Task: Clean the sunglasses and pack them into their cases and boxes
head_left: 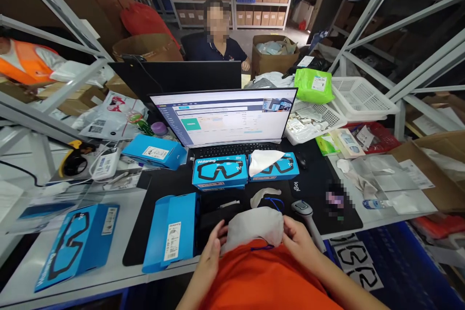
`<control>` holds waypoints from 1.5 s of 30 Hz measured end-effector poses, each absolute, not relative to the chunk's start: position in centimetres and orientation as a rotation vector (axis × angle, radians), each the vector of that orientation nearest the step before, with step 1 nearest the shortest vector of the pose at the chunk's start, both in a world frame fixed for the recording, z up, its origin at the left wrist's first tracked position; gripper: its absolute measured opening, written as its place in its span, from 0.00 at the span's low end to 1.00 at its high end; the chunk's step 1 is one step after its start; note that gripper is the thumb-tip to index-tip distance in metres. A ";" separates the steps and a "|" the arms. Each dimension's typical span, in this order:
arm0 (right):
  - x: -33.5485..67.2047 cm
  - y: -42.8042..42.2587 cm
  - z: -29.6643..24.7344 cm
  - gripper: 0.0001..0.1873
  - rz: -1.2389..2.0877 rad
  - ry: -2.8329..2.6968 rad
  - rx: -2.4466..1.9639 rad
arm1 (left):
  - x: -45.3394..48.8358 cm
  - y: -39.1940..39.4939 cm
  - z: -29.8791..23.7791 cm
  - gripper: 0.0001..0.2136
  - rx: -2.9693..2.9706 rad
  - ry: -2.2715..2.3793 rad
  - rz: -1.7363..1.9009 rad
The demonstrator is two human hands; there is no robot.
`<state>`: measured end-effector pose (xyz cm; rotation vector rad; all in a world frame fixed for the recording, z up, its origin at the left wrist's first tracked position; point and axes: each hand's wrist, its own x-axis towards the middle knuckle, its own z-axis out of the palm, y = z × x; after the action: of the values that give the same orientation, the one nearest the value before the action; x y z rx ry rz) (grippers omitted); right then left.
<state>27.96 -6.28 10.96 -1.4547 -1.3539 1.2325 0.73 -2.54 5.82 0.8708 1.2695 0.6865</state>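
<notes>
A soft light grey piece that looks like a cloth pouch (pixel 252 226) is stretched between my hands, close to my orange clothing. At its left edge my left hand (pixel 213 247) grips it, thumb near the fingers. My right hand (pixel 297 238) pinches its right edge. A blue cord shows at its lower edge. Just beyond lie a curved greyish strip (pixel 262 195) and a loop of blue cord (pixel 275 202). Left of my hands stands an opened blue box (pixel 170 232) with its flap out. A barcode scanner (pixel 305 210) lies to the right.
Blue glasses boxes (pixel 220 170) stand before the keyboard and lit monitor (pixel 232 116). Another box (pixel 78 242) sits at left, near a tape dispenser (pixel 74 162). White baskets (pixel 363 97) and a green package (pixel 314 85) are at right. A person (pixel 218 34) sits behind the monitors.
</notes>
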 end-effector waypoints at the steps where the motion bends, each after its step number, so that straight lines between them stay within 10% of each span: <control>1: 27.9 -6.3 10.6 0.12 1.271 -1.307 -1.437 | 1.0 -2.8 5.6 0.39 0.718 1.246 0.665; 25: 40.0 -6.1 9.3 0.18 1.113 -0.787 -1.560 | 0.1 -3.5 -0.8 0.12 1.346 1.536 0.577; 31: 35.0 -4.9 8.8 0.22 1.302 -0.776 -1.394 | 0.9 -3.6 0.6 0.23 1.568 1.632 0.590; 45: 26.7 -2.4 9.5 0.26 1.449 -0.863 -1.236 | 7.7 -0.9 8.5 0.18 0.430 0.990 1.093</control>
<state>26.74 -2.39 9.53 -1.2357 -0.8629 1.4493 7.67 -0.87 8.54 0.4303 0.9898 1.0930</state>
